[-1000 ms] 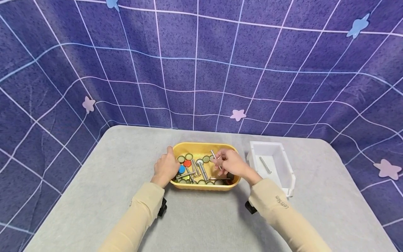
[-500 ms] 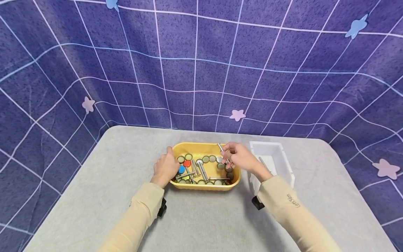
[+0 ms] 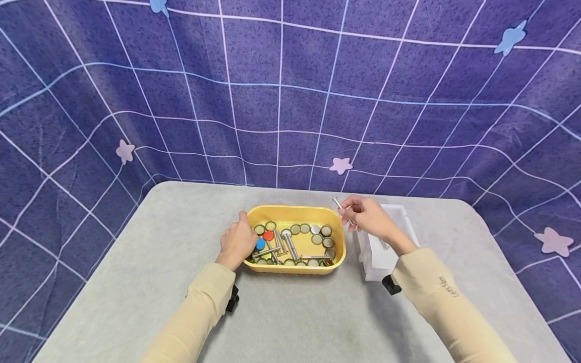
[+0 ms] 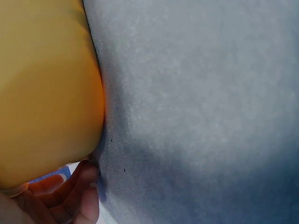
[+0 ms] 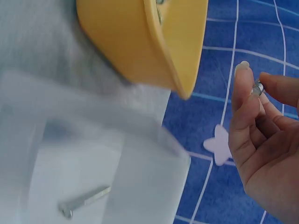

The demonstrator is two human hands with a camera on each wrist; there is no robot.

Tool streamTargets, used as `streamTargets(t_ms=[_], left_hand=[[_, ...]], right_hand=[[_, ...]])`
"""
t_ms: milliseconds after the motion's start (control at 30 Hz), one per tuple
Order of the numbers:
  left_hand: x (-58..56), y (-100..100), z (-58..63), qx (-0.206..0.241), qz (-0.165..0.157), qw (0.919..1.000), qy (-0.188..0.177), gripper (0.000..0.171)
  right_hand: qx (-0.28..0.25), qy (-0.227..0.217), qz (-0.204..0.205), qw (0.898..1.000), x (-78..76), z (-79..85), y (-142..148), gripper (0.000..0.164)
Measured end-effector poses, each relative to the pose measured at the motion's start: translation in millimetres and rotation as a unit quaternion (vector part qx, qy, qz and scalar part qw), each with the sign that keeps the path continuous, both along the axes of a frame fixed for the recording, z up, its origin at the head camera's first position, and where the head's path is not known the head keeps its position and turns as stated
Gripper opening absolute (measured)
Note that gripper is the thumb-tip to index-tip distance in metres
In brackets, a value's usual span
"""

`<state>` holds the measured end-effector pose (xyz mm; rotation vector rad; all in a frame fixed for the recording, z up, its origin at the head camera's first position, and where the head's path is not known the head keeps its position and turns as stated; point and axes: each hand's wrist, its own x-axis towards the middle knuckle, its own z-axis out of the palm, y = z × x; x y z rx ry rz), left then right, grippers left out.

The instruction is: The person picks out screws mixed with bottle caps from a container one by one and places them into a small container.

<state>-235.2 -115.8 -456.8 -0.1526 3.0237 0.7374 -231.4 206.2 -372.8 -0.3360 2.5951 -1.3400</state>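
Note:
My left hand (image 3: 238,241) grips the left end of a yellow oval tub (image 3: 295,270), its fingers curled against the outer wall (image 4: 56,102) in the left wrist view. Inside the tub lie several bottle caps (image 3: 316,239), mostly wrong side up, and several silver bolts (image 3: 291,246). Between thumb and fingers my right hand (image 3: 369,218) pinches a bolt (image 3: 336,202), held tilted in the air between the tub and a white bin (image 3: 379,272). One bolt (image 5: 86,200) lies on the bin's floor, largely hidden by my right arm in the head view.
The tub and bin stand side by side on a grey table (image 3: 299,317), a narrow gap between them. Behind the table hangs a purple-blue curtain (image 3: 299,111) with a grid and stars. The bin's walls (image 5: 93,116) rise close beneath my right wrist.
My right hand has lifted the bolt out of the tub and carried it right, past the tub's rim to the near-left side of the white bin. My left hand keeps its grip.

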Motion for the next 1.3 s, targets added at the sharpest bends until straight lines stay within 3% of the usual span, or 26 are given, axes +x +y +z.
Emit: streamTargets(t_ms=[333,900,1033,1200,1300], left_hand=[[0.6,-1,0.1,-0.001,0.003,1.0,-0.004,0.042],[2.4,-1,1.2,-0.005,0.003,0.9999,-0.01,0.039],[2.3,0,0.6,-0.003,0.003,0.9999,-0.009,0.038],[1.1,0,0.4,-0.002,0.003,1.0,-0.008,0.038],[0.0,1,0.1,-0.003,0.003,1.0,-0.007,0.038]], right_hand=[[0.044,0.035,-0.005,0.998,-1.6,3.0,33,0.024],[0.108,0.088,0.023,0.99,4.3,-12.6,79,0.019],[0.144,0.112,0.016,0.983,5.1,-15.6,81,0.016],[0.205,0.162,0.002,0.965,5.6,-18.1,80,0.012],[0.215,0.166,-0.003,0.962,5.8,-18.7,78,0.014]])
